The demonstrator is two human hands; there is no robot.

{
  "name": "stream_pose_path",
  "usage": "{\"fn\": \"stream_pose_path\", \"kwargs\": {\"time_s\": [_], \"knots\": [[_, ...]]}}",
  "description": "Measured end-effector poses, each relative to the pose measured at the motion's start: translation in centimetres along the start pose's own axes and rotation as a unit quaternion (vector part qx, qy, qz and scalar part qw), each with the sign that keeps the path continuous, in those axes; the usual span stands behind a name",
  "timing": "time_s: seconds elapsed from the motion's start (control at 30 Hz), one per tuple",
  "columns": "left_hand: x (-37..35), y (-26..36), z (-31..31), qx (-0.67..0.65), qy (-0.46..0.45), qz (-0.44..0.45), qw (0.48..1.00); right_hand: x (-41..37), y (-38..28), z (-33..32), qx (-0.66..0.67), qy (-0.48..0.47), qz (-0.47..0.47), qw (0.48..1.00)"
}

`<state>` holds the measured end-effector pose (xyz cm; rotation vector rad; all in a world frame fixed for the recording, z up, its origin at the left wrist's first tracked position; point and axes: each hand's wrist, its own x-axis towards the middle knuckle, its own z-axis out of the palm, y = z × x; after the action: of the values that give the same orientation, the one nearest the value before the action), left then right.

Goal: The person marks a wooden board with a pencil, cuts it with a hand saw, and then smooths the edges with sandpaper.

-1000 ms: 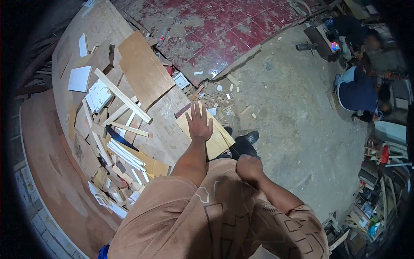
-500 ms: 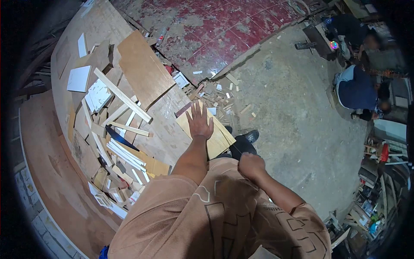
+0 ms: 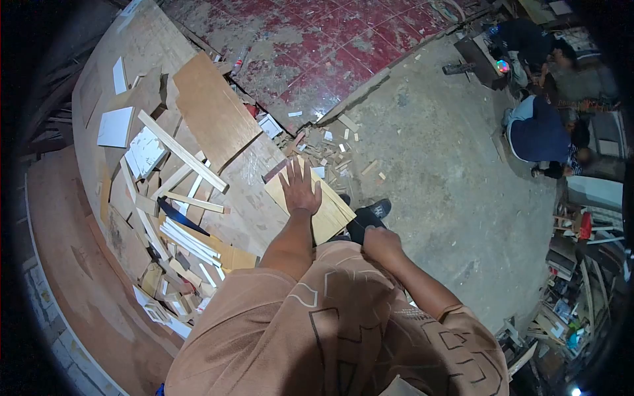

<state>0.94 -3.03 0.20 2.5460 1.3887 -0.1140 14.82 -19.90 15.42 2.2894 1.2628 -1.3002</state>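
My left hand [image 3: 302,193] lies flat with its fingers spread, pressing on a pale wooden board [image 3: 329,221] at the worktable's edge. Along the board's right side runs a narrow slit, leaving a thin strip beside it. My right hand [image 3: 382,244] is closed in a fist just off the near right corner of the board. From it a thin blade, seen edge-on, reaches the board at the slit; it looks like a handsaw, its handle hidden in my fist.
The worktable [image 3: 247,214] carries a brown plywood sheet [image 3: 211,109], wood strips, white offcuts and a dark blue tool [image 3: 181,218]. Wood scraps [image 3: 340,148] litter the concrete floor [image 3: 449,178]. At the right, two people [image 3: 538,129] crouch near a bench.
My right fist has shifted slightly up and left, nearer the board, along the line of the blade. My left hand stays flat on the board. The whole view has shifted a little.
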Motion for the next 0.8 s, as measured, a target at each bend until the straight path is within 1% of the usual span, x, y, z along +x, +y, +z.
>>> {"fn": "stream_pose_path", "kwargs": {"time_s": [0.1,0.17,0.2,0.27,0.37,0.4,0.43,0.5,0.53,0.6,0.63,0.67,0.7,0.8], "knots": [[0.3,0.1,-0.1,0.002,0.01,0.002,1.0,2.3,-0.9,0.5,-0.007,-0.018,-0.037,0.999],[-0.1,0.0,-0.1,0.0,0.012,0.003,1.0,5.7,-2.0,3.2,0.009,0.015,-0.023,1.0],[0.0,0.1,-0.2,-0.001,0.007,0.001,1.0,7.2,-2.2,4.4,0.008,0.013,-0.023,1.0],[0.2,0.2,-0.4,-0.001,0.004,-0.003,1.0,9.5,-2.7,5.8,0.026,0.07,0.0,0.997],[-0.1,0.0,-0.3,-0.012,0.003,0.001,1.0,6.0,-1.2,5.7,0.038,0.074,-0.003,0.997],[-0.1,0.0,-0.4,-0.01,0.004,0.003,1.0,4.3,-0.7,4.3,0.016,0.019,-0.014,1.0],[0.0,0.1,-0.4,-0.009,0.006,0.003,1.0,2.4,-0.7,2.7,0.016,0.019,-0.013,1.0],[0.2,0.1,-0.4,-0.002,0.005,0.001,1.0,-0.1,-0.9,0.6,0.001,-0.005,0.023,1.0],[0.1,0.1,-0.3,0.006,0.002,0.002,1.0,0.2,-1.1,0.5,0.002,-0.007,0.022,1.0],[0.0,0.2,-0.4,0.008,-0.003,0.003,1.0,1.8,-1.7,0.0,-0.023,-0.027,-0.041,0.999],[0.0,0.2,-0.4,0.01,-0.007,0.001,1.0,4.0,-2.1,0.4,-0.023,-0.026,-0.042,0.998],[-0.1,0.2,-0.4,0.011,-0.007,0.0,1.0,6.8,-2.6,1.7,-0.018,-0.031,-0.021,0.999],[-0.1,0.2,-0.4,0.014,-0.005,0.001,1.0,7.8,-3.3,1.9,-0.011,-0.036,0.001,0.999],[0.2,0.0,-0.6,0.007,-0.003,0.001,1.0,7.7,-3.7,3.0,-0.01,-0.011,0.012,1.0]]}}
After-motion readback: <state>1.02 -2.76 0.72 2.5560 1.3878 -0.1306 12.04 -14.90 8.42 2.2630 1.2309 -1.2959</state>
